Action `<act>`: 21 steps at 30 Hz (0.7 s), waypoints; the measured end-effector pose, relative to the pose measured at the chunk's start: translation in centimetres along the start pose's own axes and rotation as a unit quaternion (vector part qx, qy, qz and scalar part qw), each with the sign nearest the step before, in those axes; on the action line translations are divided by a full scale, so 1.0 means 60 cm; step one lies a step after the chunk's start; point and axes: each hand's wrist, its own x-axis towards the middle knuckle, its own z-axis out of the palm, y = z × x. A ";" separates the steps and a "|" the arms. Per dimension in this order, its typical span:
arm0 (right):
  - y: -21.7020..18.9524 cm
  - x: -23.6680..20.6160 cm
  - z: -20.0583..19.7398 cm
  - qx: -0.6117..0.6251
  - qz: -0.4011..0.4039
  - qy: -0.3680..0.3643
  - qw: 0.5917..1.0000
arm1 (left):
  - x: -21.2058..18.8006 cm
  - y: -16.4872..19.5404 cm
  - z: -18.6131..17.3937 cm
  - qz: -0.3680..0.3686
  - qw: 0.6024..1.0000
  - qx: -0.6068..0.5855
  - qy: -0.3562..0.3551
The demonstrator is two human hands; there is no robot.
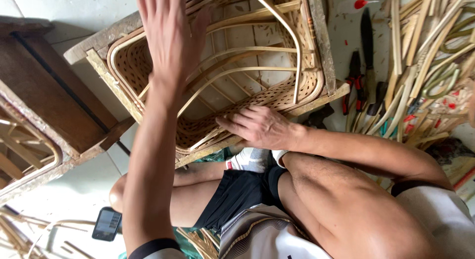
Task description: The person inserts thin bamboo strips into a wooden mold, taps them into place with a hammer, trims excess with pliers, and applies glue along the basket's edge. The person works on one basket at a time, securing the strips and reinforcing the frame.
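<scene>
A woven bamboo basket (148, 56) in a wooden frame lies tilted in front of me, its opening facing me, with curved bamboo ribs (247, 71) bent across its inside. My left hand (170, 34) is raised above the basket, fingers spread, holding nothing. My right hand (260, 126) rests palm down on the basket's near woven rim, fingers pressing the weave. My bent legs and a white sock (250, 160) sit just below the basket.
A dark wooden stool (54, 95) stands at the left. Pliers with red handles (354, 86), a long knife (367, 36) and a heap of bamboo strips (425, 66) lie at the right. A phone (107, 223) lies on the tiled floor at lower left.
</scene>
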 end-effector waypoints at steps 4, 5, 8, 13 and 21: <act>0.008 -0.018 0.037 -0.013 0.001 0.004 1.000 | -0.135 0.117 -0.100 -0.021 0.982 -0.182 -0.038; 0.010 -0.020 0.043 -0.001 0.002 0.012 1.000 | -0.185 0.142 -0.129 -0.044 0.974 -0.186 -0.117; 0.009 -0.018 0.052 0.044 0.002 0.033 0.998 | -0.274 0.178 -0.121 -0.062 0.968 -0.134 -0.203; 0.008 -0.013 0.038 0.068 -0.012 0.048 0.996 | -0.317 0.159 -0.104 -0.055 0.963 -0.156 -0.212; 0.005 -0.006 0.022 0.042 -0.027 0.053 0.997 | -0.313 0.158 -0.118 -0.027 0.959 -0.149 -0.239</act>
